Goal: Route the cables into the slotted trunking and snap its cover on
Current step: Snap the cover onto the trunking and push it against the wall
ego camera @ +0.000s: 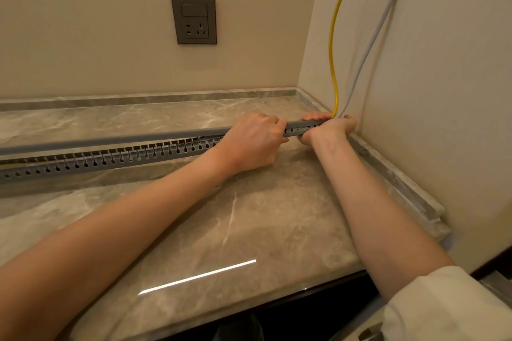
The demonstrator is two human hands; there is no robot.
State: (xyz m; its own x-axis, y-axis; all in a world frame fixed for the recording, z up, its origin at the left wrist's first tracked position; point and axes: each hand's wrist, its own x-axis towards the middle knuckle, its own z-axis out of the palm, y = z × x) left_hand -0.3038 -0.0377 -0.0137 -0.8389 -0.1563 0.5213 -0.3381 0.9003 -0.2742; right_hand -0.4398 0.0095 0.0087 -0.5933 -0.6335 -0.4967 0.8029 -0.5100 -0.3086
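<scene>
The grey slotted trunking (110, 159) lies lengthwise on the marble bench (249, 216), its right end in the corner. Both hands clasp that end: the left hand (256, 137) curled over the cover (116, 140), the right hand (329, 129) gripping cover and trunking together just beside where the yellow cable (333, 63) and grey cable (371, 44) drop in. Leftward, the cover sits raised above the slots

Both bare forearms reached forward from the lower edge toward about one o'clock, converging near the far right corner. The left hand (253, 138) lay knuckles up, its fingers curled and gripping the trunking (110, 159) with its cover (116, 140). Just to its right, at three o'clock, the right hand (329, 129) clasped the same piece, fingers wrapped over the top, its white sleeve (443, 310) pushed up.
</scene>
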